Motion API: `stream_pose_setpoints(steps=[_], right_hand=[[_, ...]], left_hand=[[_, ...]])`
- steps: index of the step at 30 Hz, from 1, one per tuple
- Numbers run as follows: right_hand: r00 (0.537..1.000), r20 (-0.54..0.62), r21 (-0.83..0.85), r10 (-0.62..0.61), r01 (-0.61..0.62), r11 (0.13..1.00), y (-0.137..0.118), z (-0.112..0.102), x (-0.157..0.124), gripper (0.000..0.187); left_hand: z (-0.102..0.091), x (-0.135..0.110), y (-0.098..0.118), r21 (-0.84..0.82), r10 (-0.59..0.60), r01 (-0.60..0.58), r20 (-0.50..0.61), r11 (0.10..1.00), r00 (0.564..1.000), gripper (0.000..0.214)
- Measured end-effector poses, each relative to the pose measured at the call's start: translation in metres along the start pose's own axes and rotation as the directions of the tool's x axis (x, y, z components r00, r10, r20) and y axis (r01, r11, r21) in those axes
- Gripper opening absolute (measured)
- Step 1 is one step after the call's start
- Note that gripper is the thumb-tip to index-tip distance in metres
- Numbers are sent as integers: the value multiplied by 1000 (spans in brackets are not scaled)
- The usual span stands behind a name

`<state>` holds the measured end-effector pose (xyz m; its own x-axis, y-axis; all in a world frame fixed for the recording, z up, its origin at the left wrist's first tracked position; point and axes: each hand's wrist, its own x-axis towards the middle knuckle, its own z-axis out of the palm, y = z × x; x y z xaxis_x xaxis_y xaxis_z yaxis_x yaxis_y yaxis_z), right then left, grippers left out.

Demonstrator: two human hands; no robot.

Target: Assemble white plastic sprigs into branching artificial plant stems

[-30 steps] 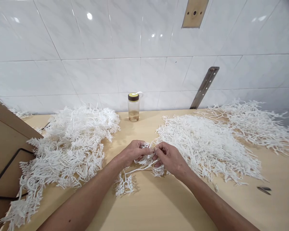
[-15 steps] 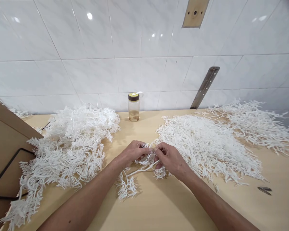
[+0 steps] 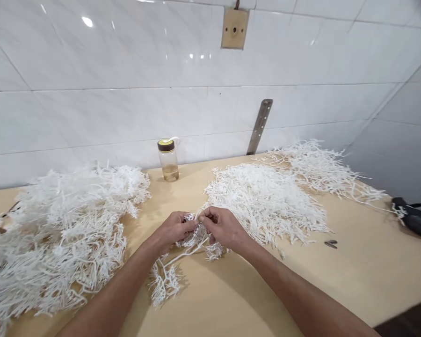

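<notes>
Close together over the middle of the table, my left hand (image 3: 177,229) and my right hand (image 3: 222,227) are both closed on a white branching artificial sprig (image 3: 182,255). Thumb and fingers of each hand pinch it where the hands nearly meet; the exact joint between them is partly hidden. From there, a thin stem runs down and left to a bushy tip (image 3: 165,283) resting on the table. Just beyond my right hand lies a large pile of white sprigs (image 3: 263,201). A bigger, looser heap (image 3: 77,229) spreads left of my left arm.
A clear bottle (image 3: 169,164) with a dark and yellow lid stands near the tiled wall. Against the wall leans a metal bracket (image 3: 259,127). More branches (image 3: 323,171) lie at the back right, near a black bag (image 3: 416,220). Small dark snips (image 3: 330,244) rest on the table (image 3: 365,276).
The camera view has turned to the right, bringing the black bag and table's right edge into sight. Both hands keep their pinch on the sprig with little other movement.
</notes>
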<state>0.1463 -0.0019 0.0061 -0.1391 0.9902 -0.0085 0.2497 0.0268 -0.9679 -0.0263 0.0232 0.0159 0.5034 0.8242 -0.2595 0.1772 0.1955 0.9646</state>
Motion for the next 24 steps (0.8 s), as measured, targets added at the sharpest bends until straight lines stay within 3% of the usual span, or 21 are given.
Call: stream_pose_setpoints(steps=[4,8,14,19,24], right_hand=[[1000,5,-68,-13,14,998,-4,-4,-1,17],[994,15,-178,-108,109,978,-4,-7,-2,21],[947,-29,-477,-321,269,837,-3,-4,3,21],[947,39,-570,-320,284,771,-6,-6,9,20],[943,126,-585,-308,322,745,-13,-8,19,21]], left_hand=[[1,-2,4,19,7,-7,12,1000,1000,35],[3,-4,7,-6,-24,25,5,1000,1000,39],[5,2,-1,-21,-2,-1,-115,1000,993,47],[5,9,-12,-2,-3,3,-158,1000,987,54],[0,9,-7,-14,-14,12,-155,1000,988,54]])
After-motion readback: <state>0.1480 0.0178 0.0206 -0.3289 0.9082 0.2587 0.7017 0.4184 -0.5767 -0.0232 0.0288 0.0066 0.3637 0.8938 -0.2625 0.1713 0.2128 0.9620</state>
